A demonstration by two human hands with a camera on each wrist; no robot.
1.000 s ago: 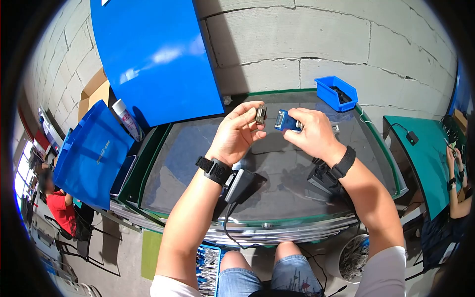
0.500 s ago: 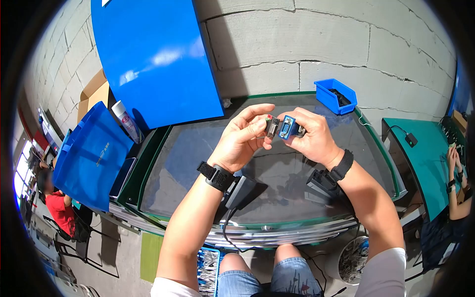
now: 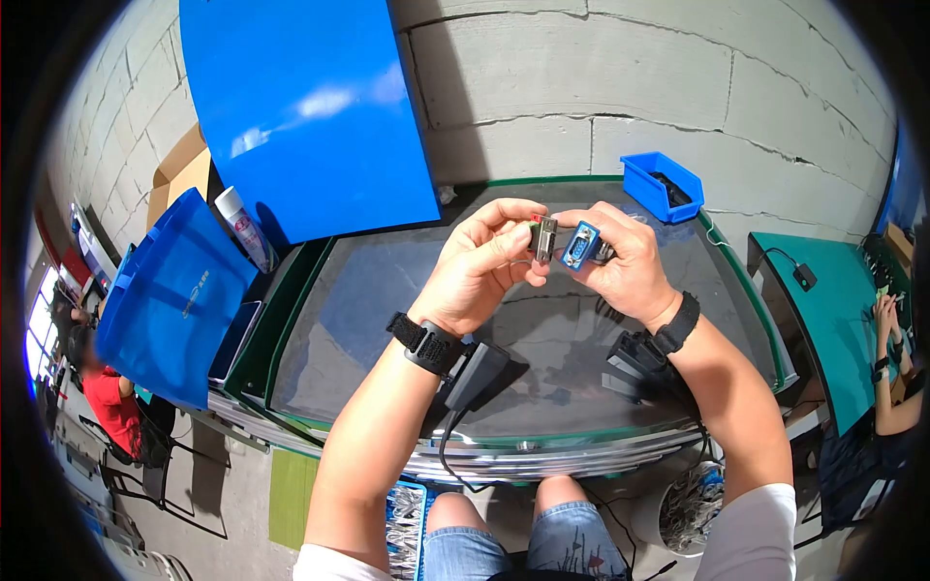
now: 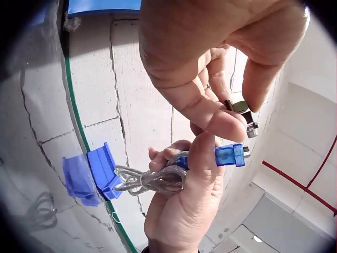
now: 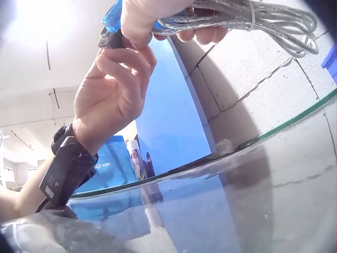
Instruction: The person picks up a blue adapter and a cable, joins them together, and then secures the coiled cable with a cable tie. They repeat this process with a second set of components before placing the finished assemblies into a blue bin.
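Above the table, my left hand (image 3: 473,263) pinches a small metal-shelled connector (image 3: 545,239) between thumb and fingers; a bit of green shows on it in the left wrist view. Facing it, my right hand (image 3: 628,259) grips a blue D-shaped serial plug (image 3: 582,246), its pin face turned up toward the head camera. A narrow gap separates the two connectors. From the plug runs a clear grey cable, tied in a looped bundle (image 4: 152,179) that hangs out behind the right hand's fingers. Part of the plug's body is hidden by the right thumb and fingers.
Beneath the hands lies a dark glossy tabletop (image 3: 387,320) with a green edge. A blue bin (image 3: 662,186) with dark parts stands at its back right. A blue panel (image 3: 310,116), a spray can (image 3: 244,229) and a blue bag (image 3: 170,300) are at the left.
The blue plug has turned from facing left to showing its pin face to the head camera. My left hand has moved right with the metal connector and rotated it. My right hand has shifted slightly right.
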